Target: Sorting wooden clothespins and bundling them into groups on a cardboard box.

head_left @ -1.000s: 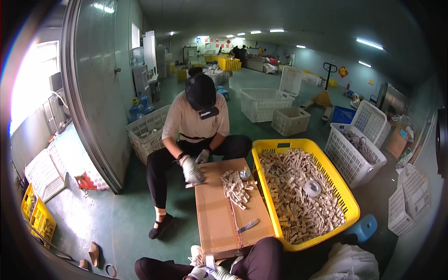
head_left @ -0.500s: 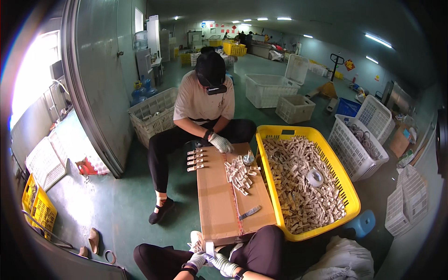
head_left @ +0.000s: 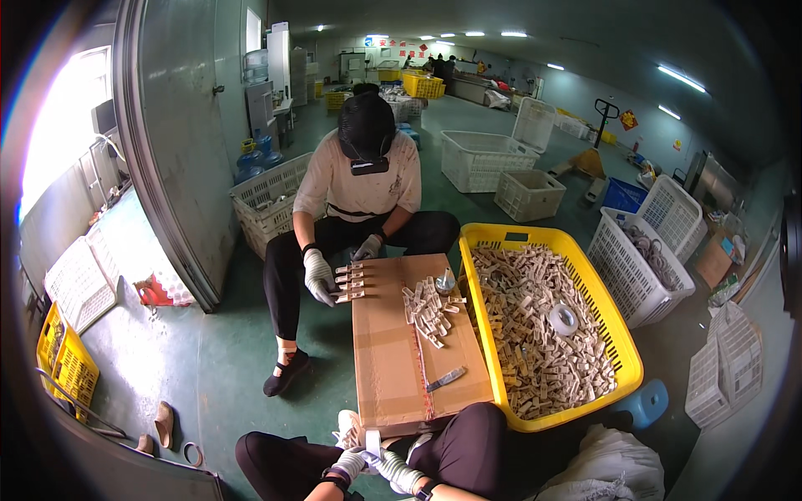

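At the lower edge, my left hand (head_left: 349, 465) and my right hand (head_left: 396, 473), both in striped white gloves, meet with closed fingers around a white strip (head_left: 373, 442), which stands upright between them; its kind is unclear. Just beyond it is the near end of a cardboard box (head_left: 386, 367). On the box lie a loose heap of pale wooden-looking clips (head_left: 428, 313), a small metal can with a spout (head_left: 445, 284) and a flat blade-like tool (head_left: 447, 379). Several clips (head_left: 351, 282) sit in a row along the box's far left edge.
Opposite sits a co-worker (head_left: 363, 167), one gloved hand (head_left: 318, 277) beside the clip row. A yellow basket (head_left: 632, 367) full of clips, with a tape roll (head_left: 564, 318) on top, adjoins the box. Nearby are a blue stool (head_left: 648, 405) and a white sack (head_left: 614, 463).
The co-worker's gloved hand has left the box's far edge, and one now reaches the clip row at the left. My hands and the white strip stay nearly still.
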Demonstrator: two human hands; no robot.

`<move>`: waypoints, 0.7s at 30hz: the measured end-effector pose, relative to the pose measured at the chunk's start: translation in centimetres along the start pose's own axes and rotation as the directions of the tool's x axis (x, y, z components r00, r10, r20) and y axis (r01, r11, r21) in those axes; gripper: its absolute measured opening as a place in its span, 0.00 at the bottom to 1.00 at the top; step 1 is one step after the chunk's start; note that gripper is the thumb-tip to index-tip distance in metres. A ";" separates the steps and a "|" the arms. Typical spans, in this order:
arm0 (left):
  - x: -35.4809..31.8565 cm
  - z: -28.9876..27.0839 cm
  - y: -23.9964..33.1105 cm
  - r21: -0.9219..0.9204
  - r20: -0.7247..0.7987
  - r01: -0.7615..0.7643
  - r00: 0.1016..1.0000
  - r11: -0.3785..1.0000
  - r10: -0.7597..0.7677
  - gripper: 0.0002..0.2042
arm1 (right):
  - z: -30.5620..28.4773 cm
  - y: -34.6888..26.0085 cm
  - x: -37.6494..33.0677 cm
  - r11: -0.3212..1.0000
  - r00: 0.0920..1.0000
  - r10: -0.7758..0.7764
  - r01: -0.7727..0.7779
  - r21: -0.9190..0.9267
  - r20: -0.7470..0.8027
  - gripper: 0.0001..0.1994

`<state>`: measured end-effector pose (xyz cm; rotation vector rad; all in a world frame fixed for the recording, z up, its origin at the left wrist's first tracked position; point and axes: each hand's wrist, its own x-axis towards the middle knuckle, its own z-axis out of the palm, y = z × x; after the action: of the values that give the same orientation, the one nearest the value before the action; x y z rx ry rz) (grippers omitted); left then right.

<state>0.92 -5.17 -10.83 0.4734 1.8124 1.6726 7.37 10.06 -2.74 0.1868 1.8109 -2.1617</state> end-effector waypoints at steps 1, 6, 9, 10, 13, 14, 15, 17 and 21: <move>0.0 0.1 0.2 -0.001 0.003 -0.002 1.000 1.000 0.002 0.13 | -0.2 0.2 0.0 1.000 1.000 0.012 -0.013 -0.011 -0.007 0.16; -0.9 -1.1 -0.4 0.054 -0.044 0.091 0.995 0.994 -0.088 0.14 | 1.4 -2.2 -0.5 0.999 0.999 0.045 -0.044 -0.029 0.022 0.17; 0.8 1.4 4.5 0.327 0.079 0.199 0.968 0.924 -0.237 0.15 | -1.0 -1.3 -0.9 0.996 0.994 0.087 -0.086 0.026 -0.071 0.16; 0.0 0.5 4.7 0.327 0.049 0.211 0.970 0.921 -0.240 0.15 | 0.0 -1.2 -0.4 0.991 0.993 0.106 -0.101 0.084 -0.052 0.14; -0.6 -0.4 3.2 0.464 0.017 0.257 0.954 0.848 -0.299 0.17 | 1.1 -2.3 -0.5 0.992 0.997 0.071 -0.073 0.107 0.021 0.18; -0.6 -0.1 3.4 0.368 0.018 0.259 0.958 0.893 -0.286 0.17 | 0.9 -2.5 -0.7 0.992 0.997 0.071 -0.073 0.107 0.017 0.18; -0.5 0.1 3.6 0.268 0.016 0.258 0.962 0.928 -0.272 0.17 | 0.8 -2.7 -0.8 0.991 0.996 0.087 -0.088 0.104 0.014 0.18; -0.3 0.3 3.9 0.313 0.031 0.246 0.963 0.917 -0.269 0.17 | 0.6 -2.8 -0.9 0.990 0.995 0.102 -0.102 0.101 0.009 0.18; -0.2 0.4 4.2 0.479 0.066 0.201 0.962 0.854 -0.264 0.17 | 0.6 -3.1 -1.1 0.989 0.993 0.114 -0.114 0.095 0.004 0.20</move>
<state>0.67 -4.46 -6.72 0.5247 2.0818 1.0072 7.45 10.12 0.58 0.3053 1.6569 -2.1688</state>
